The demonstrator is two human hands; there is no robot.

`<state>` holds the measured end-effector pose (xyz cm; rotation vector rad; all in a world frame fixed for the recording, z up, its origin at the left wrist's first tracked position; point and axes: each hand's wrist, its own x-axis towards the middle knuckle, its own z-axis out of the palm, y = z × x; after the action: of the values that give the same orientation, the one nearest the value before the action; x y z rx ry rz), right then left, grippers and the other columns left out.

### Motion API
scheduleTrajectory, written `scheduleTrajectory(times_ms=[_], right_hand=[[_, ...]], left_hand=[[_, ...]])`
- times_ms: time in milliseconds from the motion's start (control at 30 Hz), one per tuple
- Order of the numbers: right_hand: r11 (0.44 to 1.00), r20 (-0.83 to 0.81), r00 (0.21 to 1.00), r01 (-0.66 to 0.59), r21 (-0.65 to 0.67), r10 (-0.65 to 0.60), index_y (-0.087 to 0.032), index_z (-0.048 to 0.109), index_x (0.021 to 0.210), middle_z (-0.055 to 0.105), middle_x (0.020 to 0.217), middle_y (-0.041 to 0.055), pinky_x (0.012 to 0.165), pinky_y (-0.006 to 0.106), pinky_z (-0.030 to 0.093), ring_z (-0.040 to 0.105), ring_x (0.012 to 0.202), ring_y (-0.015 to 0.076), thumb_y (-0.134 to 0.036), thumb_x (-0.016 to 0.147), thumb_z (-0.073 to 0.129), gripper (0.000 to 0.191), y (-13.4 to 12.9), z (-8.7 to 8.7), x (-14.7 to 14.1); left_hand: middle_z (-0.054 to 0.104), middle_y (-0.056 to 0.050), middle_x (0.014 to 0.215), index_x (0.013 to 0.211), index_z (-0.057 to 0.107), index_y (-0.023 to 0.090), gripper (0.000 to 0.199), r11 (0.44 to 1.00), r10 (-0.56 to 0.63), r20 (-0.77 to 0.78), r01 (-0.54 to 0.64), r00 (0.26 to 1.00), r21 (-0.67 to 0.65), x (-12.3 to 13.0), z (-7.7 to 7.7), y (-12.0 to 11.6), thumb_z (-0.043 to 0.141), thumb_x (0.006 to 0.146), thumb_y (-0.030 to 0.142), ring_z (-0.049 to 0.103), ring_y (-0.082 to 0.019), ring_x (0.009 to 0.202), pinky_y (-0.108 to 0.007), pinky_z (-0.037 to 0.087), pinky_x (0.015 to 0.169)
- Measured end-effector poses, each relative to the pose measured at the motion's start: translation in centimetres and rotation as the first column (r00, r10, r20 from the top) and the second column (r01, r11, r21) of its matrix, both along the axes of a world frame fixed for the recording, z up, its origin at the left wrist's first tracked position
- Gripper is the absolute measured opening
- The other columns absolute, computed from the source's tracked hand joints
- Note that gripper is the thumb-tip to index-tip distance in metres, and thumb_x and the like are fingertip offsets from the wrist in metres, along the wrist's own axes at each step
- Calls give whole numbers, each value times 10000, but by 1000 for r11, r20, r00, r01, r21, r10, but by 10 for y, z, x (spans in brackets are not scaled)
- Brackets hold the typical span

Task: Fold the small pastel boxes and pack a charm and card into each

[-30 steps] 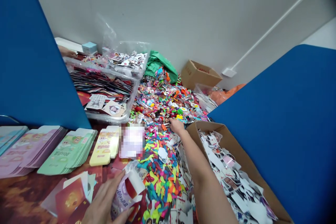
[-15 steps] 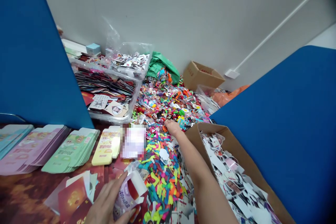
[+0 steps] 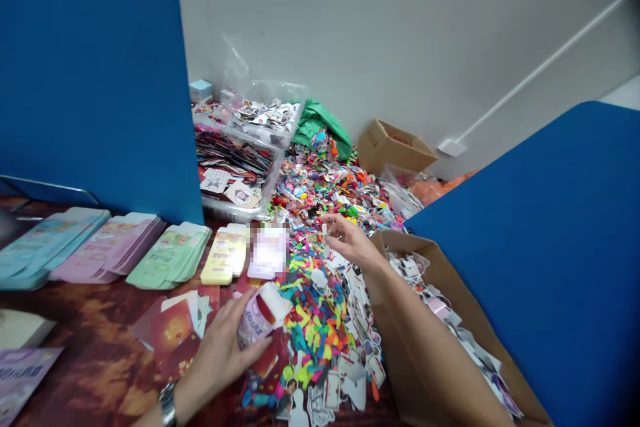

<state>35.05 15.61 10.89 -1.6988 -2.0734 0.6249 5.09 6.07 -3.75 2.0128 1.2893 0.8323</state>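
My left hand [image 3: 225,340] is closed around a small purple printed carton [image 3: 256,321]. The carton's white top flap stands up and its mouth faces me, with something red showing inside. My right hand [image 3: 350,240] is over the heap of small trinkets [image 3: 325,180], its thumb and fingers bent together around a small white piece [image 3: 325,229], too small to name. Below that hand spreads a pile of bright balloon-like pieces [image 3: 315,320]. Flat white cut-out stickers [image 3: 360,307] lie along the pile's right edge.
Stacks of flat cartons in blue [image 3: 55,243], purple [image 3: 107,247], green [image 3: 167,253] and yellow [image 3: 225,255] line the table's left. Red envelopes [image 3: 175,330] lie before them. A cardboard box [image 3: 395,320] of stickers stands right. Blue partitions [image 3: 95,67] flank both sides; clear bins [image 3: 273,180] stand behind.
My right hand has lifted from the trinket heap and drawn back slightly, now with a small white piece in its fingers. My left hand still holds the carton. The view has turned left.
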Motion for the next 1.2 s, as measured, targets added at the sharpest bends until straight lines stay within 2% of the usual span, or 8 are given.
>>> scheduleTrajectory(times_ms=[100, 200, 367, 500, 700, 833, 967, 1200], right_hand=[[994, -322, 941, -106, 3, 101, -219, 551, 1253, 575, 825, -20, 554, 193, 429, 534, 624, 93, -226, 860, 555, 394, -27, 12, -42], [985, -449, 883, -169, -39, 134, -217, 580, 1204, 550, 794, -31, 510, 176, 395, 495, 582, 78, -216, 852, 564, 353, -47, 9, -81], [970, -354, 904, -240, 45, 240, -237, 602, 1190, 618, 777, -37, 608, 195, 454, 564, 643, 98, -157, 854, 548, 350, -71, -12, -126], [965, -311, 925, -156, 212, 218, -219, 600, 1181, 687, 963, 17, 746, 244, 501, 633, 773, 131, -172, 888, 517, 308, -87, -25, -146], [908, -251, 966, 47, 416, 65, -221, 648, 1050, 698, 956, 60, 838, 351, 522, 624, 914, 203, -174, 903, 534, 192, -109, -43, -158], [882, -124, 984, -52, 468, 124, -238, 658, 1153, 627, 1252, 105, 988, 470, 475, 563, 1148, 254, -196, 917, 549, 263, -119, -49, -152], [905, -173, 975, -53, 422, 138, -263, 569, 1308, 557, 1326, 111, 1007, 428, 485, 550, 1212, 235, -207, 939, 525, 376, -126, -46, -138], [870, 53, 969, -241, 431, 243, -217, 710, 1012, 438, 1442, 143, 1009, 492, 460, 485, 1260, 307, -298, 900, 605, 174, -129, -50, -135]], left_hand=[[622, -122, 1224, 1415, 409, 226, 712, 997, 13, 29, -11, 999, -70, -2, 8, 2, 683, 779, 394, 625, -300, 1098, -458, 530, 907], [627, -132, 1219, 1393, 436, 197, 698, 992, 46, 64, -38, 997, -117, -7, 18, 0, 682, 769, 391, 623, -297, 1102, -464, 519, 921], [633, -119, 1227, 1384, 447, 202, 702, 989, 83, 99, -69, 992, -132, -16, 25, -10, 694, 748, 367, 628, -286, 1105, -442, 515, 932], [625, -119, 1253, 1362, 456, 197, 686, 990, 105, 127, -91, 986, -109, -20, 27, -17, 697, 742, 361, 630, -284, 1116, -424, 522, 933], [608, -137, 1296, 1373, 438, 185, 677, 991, 117, 146, -106, 982, -81, -22, 31, -20, 676, 760, 346, 609, -289, 1168, -440, 511, 970], [502, -148, 1430, 1462, 315, 198, 747, 993, 118, 135, -116, 984, -22, -25, 34, -18, 640, 816, 385, 525, -292, 1286, -449, 457, 1047], [403, -147, 1504, 1538, 99, 247, 866, 998, 42, 78, -44, 996, 32, -29, 41, -19, 615, 858, 391, 477, -289, 1327, -440, 444, 1056], [559, -116, 1287, 1514, 181, 285, 769, 990, -75, -8, 75, 997, 118, -29, 52, -23, 584, 860, 277, 602, -261, 1114, -407, 512, 925]])
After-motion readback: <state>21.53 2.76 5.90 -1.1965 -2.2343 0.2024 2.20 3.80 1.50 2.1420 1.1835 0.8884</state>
